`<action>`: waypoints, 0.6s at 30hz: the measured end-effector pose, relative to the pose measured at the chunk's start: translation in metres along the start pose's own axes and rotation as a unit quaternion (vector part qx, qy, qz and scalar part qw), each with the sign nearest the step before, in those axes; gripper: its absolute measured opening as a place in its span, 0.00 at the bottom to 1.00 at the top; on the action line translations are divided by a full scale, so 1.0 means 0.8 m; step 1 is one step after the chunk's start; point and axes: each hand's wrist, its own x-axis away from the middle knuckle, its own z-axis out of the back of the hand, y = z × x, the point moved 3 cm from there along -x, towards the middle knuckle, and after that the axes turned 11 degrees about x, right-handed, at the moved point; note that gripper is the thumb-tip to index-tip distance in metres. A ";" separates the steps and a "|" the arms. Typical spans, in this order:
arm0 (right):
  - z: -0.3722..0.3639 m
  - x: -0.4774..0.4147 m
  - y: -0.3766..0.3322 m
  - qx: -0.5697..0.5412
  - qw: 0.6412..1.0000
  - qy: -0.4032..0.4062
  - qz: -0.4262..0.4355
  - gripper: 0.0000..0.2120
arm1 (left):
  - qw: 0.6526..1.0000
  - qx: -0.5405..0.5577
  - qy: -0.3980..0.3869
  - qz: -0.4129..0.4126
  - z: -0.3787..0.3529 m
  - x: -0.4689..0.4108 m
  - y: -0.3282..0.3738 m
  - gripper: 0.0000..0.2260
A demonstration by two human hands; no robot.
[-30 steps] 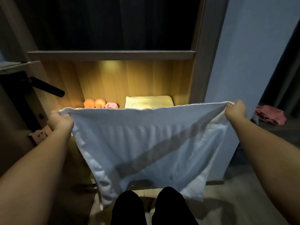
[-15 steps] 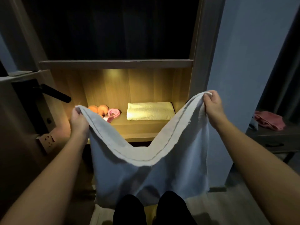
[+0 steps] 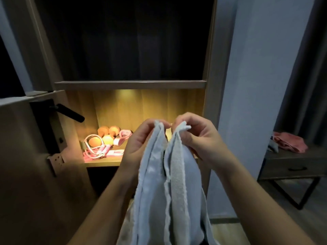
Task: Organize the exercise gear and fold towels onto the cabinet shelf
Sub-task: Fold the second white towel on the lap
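You face a tall wooden cabinet (image 3: 209,68). Its upper bay is dark and the bay below glows warm yellow. A door with a black lever handle (image 3: 70,113) stands open at your left.

A pale blue towel (image 3: 159,200) hangs in front of you, running from your hands down past the bottom of the view. It is doubled so that its two top corners sit side by side, close together with a narrow gap between them.

A low side table (image 3: 290,163) stands well apart to the right, with a crumpled pink cloth (image 3: 290,144) on top.

The lit shelf (image 3: 102,162) lies just behind your hands, which hide its right part.

Your left hand (image 3: 139,144) pinches the left corner of the towel between thumb and curled fingers. Your right hand (image 3: 200,138) pinches the right corner the same way.

On the left of the shelf sit orange dumbbells (image 3: 106,133), with a pink jump rope (image 3: 95,152) coiled just in front of them.

You appear to be making the towel's first fold, halving it. The next move likely calls for bringing the two corners together with the edges matched. One hand then takes both corners, which frees the other for the second fold. After that, the towel goes on the shelf.
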 end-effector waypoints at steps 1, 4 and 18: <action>-0.004 0.006 0.005 -0.003 1.000 0.009 -0.008 0.07 | 0.999 -0.002 0.035 0.006 0.003 0.008 -0.011 0.09; -0.013 0.020 0.022 -0.011 0.999 0.027 -0.040 0.12 | 0.996 0.015 0.084 0.033 0.005 0.024 -0.038 0.13; -0.016 0.048 0.107 0.029 0.988 0.057 -0.138 0.19 | 0.972 -0.031 0.176 0.151 0.051 0.039 -0.108 0.18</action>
